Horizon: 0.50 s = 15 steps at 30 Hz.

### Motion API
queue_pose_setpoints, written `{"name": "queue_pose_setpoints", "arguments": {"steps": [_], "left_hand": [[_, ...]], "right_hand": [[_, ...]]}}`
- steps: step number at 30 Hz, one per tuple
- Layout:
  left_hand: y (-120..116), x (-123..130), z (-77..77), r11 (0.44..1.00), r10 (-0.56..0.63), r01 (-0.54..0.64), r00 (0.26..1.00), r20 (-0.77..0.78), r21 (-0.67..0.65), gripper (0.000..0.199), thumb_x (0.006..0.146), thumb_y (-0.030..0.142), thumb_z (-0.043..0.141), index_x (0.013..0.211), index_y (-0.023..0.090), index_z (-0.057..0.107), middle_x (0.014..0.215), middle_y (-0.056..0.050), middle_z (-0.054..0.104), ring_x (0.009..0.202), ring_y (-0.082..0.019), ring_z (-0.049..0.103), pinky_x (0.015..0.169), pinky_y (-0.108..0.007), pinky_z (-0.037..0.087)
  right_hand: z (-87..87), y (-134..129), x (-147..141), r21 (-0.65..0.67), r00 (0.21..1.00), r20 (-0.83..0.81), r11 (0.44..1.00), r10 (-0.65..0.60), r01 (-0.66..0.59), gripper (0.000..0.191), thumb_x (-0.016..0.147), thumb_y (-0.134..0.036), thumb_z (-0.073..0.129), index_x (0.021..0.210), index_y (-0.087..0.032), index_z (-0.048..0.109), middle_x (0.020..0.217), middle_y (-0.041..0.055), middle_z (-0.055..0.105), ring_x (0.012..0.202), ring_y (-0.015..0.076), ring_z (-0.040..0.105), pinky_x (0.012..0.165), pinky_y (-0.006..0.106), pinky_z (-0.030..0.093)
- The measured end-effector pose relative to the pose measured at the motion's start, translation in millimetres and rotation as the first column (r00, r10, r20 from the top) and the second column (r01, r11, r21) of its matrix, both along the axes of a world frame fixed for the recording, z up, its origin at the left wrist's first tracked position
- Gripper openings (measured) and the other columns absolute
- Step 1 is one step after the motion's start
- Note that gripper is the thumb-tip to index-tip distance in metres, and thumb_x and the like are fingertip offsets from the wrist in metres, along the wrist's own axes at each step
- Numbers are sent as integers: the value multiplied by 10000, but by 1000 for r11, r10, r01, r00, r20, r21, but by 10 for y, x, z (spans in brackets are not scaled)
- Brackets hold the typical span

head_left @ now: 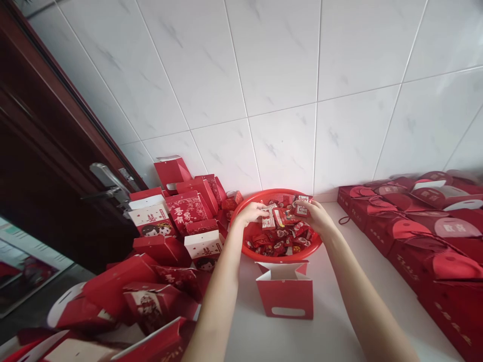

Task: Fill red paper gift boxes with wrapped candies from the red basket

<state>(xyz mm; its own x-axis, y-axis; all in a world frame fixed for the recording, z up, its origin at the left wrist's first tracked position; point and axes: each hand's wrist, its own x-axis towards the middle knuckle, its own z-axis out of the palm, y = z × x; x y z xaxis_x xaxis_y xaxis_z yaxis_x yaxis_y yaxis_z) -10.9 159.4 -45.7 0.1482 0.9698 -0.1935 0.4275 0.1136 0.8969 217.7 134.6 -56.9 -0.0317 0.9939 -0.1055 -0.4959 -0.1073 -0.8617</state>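
Both hands reach into a red plastic basket [281,258] filled with small candies in red wrappers [279,234]. My left hand [249,213], at the basket's left side, has its fingers closed on a white-and-red candy packet [268,220]. At the right side, my right hand [317,216] pinches another white-and-red packet [303,206]. In front of the basket, between my forearms, a red paper gift box [287,299] stands upright with its top open. A pale oval shows on its near face.
Many red and white gift boxes [188,211] are heaped on the left. Rows of dark red boxes with ribbons [396,241] line the right side of the white table [332,322]. Behind are a tiled wall [279,141] and a dark door with a metal handle [105,178].
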Motion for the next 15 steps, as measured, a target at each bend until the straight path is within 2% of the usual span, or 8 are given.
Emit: {"name": "queue_pose_setpoints", "arguments": {"steps": [4, 9, 15], "left_hand": [[15, 31, -17, 996, 24, -27, 999, 33, 83, 179, 679, 229, 813, 828, 146, 759, 845, -32, 741, 795, -159, 652, 781, -283, 517], [17, 41, -28, 984, 43, -44, 999, 10, 172, 197, 671, 224, 803, 848, 147, 763, 845, -28, 743, 836, -178, 647, 817, -293, 490], [52, -22, -52, 983, 85, -65, 990, -113, 170, 183, 688, 215, 765, 860, 152, 752, 876, -39, 747, 888, -205, 653, 833, -293, 481]], "right_hand": [[-35, 21, 11, 13, 999, 20, 1000, 27, -28, 151, 691, -181, 792, 770, -195, 664, 805, 32, 754, 765, 197, 734, 602, 282, 651], [-51, 20, 14, 15, 998, 36, 998, 58, -59, 204, 678, -199, 826, 802, -181, 665, 818, 43, 756, 796, 209, 738, 676, 333, 671], [7, -34, 16, 21, 991, 57, 992, 122, -124, 131, 712, -181, 798, 796, -168, 698, 862, 72, 781, 822, 225, 753, 639, 299, 662]]}}
